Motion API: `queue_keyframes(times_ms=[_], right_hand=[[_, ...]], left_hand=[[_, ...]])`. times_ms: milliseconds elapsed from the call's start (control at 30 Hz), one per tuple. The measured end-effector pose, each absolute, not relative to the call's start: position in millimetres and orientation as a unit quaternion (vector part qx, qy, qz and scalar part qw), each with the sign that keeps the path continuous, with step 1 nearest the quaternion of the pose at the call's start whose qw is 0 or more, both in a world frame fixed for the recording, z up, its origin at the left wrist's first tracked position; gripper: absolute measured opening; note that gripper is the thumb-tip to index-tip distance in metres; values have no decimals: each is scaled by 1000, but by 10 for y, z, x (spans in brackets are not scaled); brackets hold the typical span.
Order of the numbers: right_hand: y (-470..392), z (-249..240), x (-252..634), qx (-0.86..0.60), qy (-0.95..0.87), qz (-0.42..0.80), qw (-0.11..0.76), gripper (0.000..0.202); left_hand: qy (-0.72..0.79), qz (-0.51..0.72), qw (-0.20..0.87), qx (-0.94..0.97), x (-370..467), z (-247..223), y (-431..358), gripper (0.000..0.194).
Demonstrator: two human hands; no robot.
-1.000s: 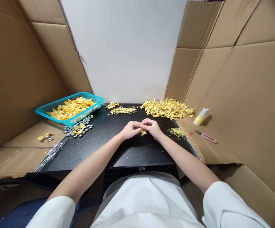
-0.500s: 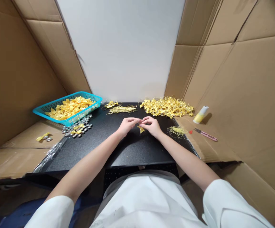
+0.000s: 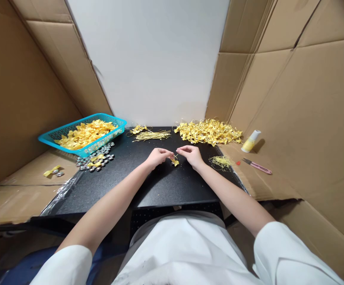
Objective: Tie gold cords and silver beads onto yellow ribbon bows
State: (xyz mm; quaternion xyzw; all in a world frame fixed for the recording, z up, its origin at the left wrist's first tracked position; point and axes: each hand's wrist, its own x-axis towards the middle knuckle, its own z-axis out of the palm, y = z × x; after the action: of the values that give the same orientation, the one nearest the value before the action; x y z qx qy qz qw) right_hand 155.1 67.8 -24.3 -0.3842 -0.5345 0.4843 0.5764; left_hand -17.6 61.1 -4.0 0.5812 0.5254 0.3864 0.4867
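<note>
Over the middle of the black table, my left hand (image 3: 159, 157) pinches a small yellow bow (image 3: 175, 162) by its cord, and the bow hangs just below the fingertips. Just to the right, my right hand (image 3: 190, 155) has its thumb and forefinger pinched together near the cord; whatever lies between them is too small to make out. A small gap separates the two hands. Behind them lies a bundle of yellow cords (image 3: 153, 135). A large heap of yellow bows with loops (image 3: 209, 132) is at the back right.
At the left, a turquoise basket (image 3: 85, 152) holds yellow bows, with silver bells (image 3: 98, 168) in front. On the right are cord scraps (image 3: 221, 161), a thread spool (image 3: 250, 141) and pink-handled snips (image 3: 257, 166). Cardboard walls rise at both sides.
My hands have moved slightly apart at the fingertips. The bow has shifted a little left and turned, staying by my left hand. The whole view has shifted slightly.
</note>
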Motion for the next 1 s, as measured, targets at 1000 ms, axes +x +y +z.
queue_keyframes(times_ms=[1000], right_hand=[[682,-150,1577,-378,-470,504,618,35]], left_hand=[[515,397,177,738,-152,-7,598,23]])
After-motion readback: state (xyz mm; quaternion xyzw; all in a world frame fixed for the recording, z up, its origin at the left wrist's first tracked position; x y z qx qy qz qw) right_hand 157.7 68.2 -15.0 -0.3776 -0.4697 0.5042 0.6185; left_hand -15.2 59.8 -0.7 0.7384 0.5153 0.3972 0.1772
